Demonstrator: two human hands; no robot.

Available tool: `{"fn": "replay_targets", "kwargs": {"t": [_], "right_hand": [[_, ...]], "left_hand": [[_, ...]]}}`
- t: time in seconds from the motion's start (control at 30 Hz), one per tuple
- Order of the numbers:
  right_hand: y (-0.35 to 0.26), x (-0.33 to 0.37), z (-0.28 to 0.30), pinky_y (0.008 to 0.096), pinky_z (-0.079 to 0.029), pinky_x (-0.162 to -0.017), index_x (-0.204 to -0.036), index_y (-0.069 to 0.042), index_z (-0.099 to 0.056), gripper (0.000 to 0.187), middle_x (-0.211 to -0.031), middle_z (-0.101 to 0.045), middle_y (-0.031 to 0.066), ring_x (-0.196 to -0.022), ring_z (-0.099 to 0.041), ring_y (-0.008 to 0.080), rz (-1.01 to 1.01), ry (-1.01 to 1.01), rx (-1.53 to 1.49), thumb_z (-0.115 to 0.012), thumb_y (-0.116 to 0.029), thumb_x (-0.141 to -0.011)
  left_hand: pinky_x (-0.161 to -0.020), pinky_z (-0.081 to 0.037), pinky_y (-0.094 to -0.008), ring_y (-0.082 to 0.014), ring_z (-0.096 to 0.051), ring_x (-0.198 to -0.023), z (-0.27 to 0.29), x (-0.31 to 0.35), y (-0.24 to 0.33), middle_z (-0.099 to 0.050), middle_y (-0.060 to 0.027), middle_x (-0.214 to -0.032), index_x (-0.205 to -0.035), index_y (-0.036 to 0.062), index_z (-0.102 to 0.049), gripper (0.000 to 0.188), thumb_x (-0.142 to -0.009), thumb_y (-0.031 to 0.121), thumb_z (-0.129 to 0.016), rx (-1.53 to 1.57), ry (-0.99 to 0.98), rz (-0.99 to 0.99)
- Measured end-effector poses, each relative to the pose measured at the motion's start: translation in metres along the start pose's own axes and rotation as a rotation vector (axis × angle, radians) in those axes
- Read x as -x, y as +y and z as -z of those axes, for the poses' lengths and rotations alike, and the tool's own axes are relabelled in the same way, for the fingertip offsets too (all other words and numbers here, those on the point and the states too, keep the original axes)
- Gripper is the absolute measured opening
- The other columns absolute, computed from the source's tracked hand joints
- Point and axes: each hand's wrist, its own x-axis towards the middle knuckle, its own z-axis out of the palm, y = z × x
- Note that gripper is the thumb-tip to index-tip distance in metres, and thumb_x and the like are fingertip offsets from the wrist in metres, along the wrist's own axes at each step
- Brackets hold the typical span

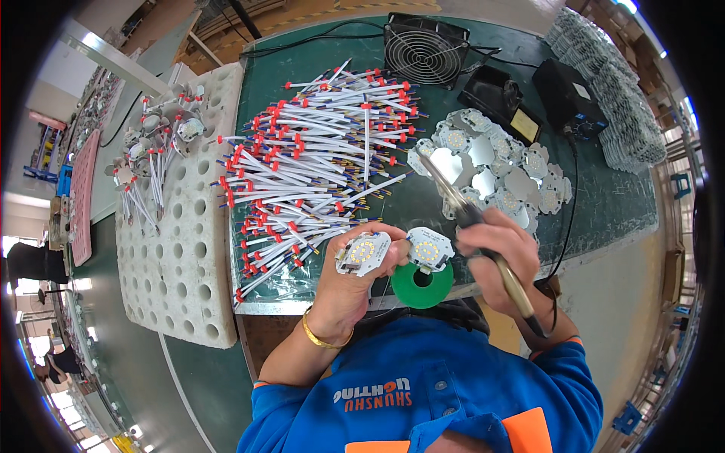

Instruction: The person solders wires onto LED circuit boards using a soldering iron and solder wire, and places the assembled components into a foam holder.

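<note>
The left hand point(349, 288) has its grip closed on a white LED board point(364, 253); beside it, a second board point(431, 248) hides part of a green spool point(408, 291). The right hand point(504, 260) has its grip closed around a soldering iron point(468, 215). Farther, the bench point(600, 215) carries white wires point(367, 143), loose boards point(482, 151) and a fan point(426, 54).

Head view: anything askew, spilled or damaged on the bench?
No spill or damage that I can make out. One oddity: a single white wire lies crosswise on top of the wire pile, where most others run more or less sideways. The pile itself is loose and uneven.
</note>
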Motion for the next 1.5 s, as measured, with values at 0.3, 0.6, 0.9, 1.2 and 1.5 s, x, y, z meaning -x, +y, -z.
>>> {"fn": "replay_targets", "kwargs": {"t": [0.3, 0.6, 0.9, 1.2, 1.5], "right_hand": [[0.004, -0.018, -0.018, 0.0281, -0.046, -0.060, -0.086, -0.003, -0.058, 0.016, -0.078, -0.060, 0.0080, -0.068, -0.060, 0.0182, -0.205, 0.030, -0.171, -0.067, -0.001, -0.073], [0.014, -0.016, -0.020, 0.0256, -0.044, -0.066, -0.088, -0.004, -0.056, 0.017, -0.083, -0.059, 0.0061, -0.074, -0.056, 0.0130, -0.299, -0.036, -0.425, -0.068, -0.010, -0.078], [0.011, -0.014, -0.042, 0.0225, -0.042, -0.060, -0.088, -0.003, -0.053, 0.017, -0.081, -0.054, 0.0028, -0.068, -0.050, 0.0083, -0.406, 0.110, -0.663, -0.067, -0.007, -0.078], [0.004, -0.029, -0.036, 0.0265, -0.045, -0.065, -0.088, -0.003, -0.055, 0.013, -0.081, -0.058, 0.0085, -0.069, -0.057, 0.0156, -0.161, 0.118, 0.038, -0.060, 0.001, -0.076], [0.019, -0.012, -0.037, 0.0256, -0.046, -0.067, -0.098, -0.001, -0.048, 0.012, -0.087, -0.054, 0.0123, -0.070, -0.053, 0.0135, -0.214, 0.227, -0.181, -0.048, 0.000, -0.086]], "left_hand": [[-0.056, -0.042, -0.0155, -0.0048, -0.056, -0.064, 0.002, -0.010, 0.011, -0.062, -0.0029, -0.071, -0.097, 0.0002, -0.060, 0.023, -0.079, 0.013, -0.067, 0.017, -0.121, 0.052], [-0.049, -0.034, -0.0169, -0.0049, -0.047, -0.053, 0.018, -0.028, 0.005, -0.059, -0.0018, -0.068, -0.088, -0.0011, -0.060, 0.015, -0.077, 0.008, -0.064, 0.003, -0.276, 0.078], [-0.052, -0.037, -0.0186, -0.0056, -0.048, -0.058, 0.014, -0.031, -0.002, -0.055, 0.0005, -0.068, -0.088, 0.0009, -0.059, 0.010, -0.079, 0.004, -0.062, -0.061, -0.242, -0.098], [-0.061, -0.040, -0.0229, -0.0087, -0.049, -0.068, 0.032, -0.012, 0.011, -0.054, -0.0039, -0.081, -0.104, 0.0036, -0.053, 0.022, -0.088, 0.018, -0.057, 0.190, -0.235, -0.058], [-0.062, -0.043, -0.0206, -0.0080, -0.053, -0.071, 0.111, 0.039, 0.083, -0.059, -0.0026, -0.092, -0.115, 0.0042, -0.048, 0.034, -0.081, 0.001, -0.051, -0.214, 0.234, -0.397]]}}
